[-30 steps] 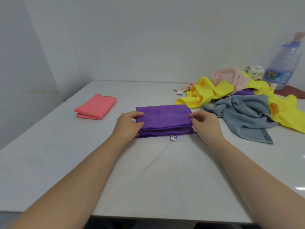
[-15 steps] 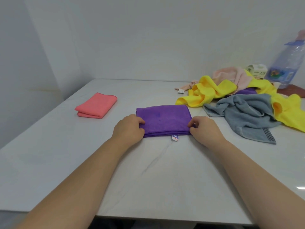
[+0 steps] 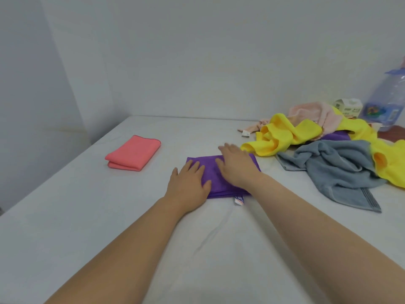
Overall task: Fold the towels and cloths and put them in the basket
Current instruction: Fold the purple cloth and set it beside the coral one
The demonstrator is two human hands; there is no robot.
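A folded purple cloth [image 3: 213,172] lies flat on the white table [image 3: 87,216], its small label poking out at the near edge. My left hand [image 3: 188,185] rests flat on the cloth's left part with straight fingers. My right hand [image 3: 235,164] lies flat across its right part, fingers stretched toward the far edge. A folded coral cloth [image 3: 133,152] sits to the left. Unfolded cloths are heaped at the right: yellow [image 3: 282,137], grey [image 3: 337,170], pink [image 3: 311,113] and a bit of another purple one [image 3: 337,136]. No basket is in view.
A large clear water bottle [image 3: 388,102] and a small carton [image 3: 348,106] stand at the back right against the wall. A dark red surface [image 3: 394,133] adjoins the table there. Walls close off the far and left sides.
Both hands let go of the purple cloth's side edges and now lie flat on top of it. The view has tilted up and shifted.
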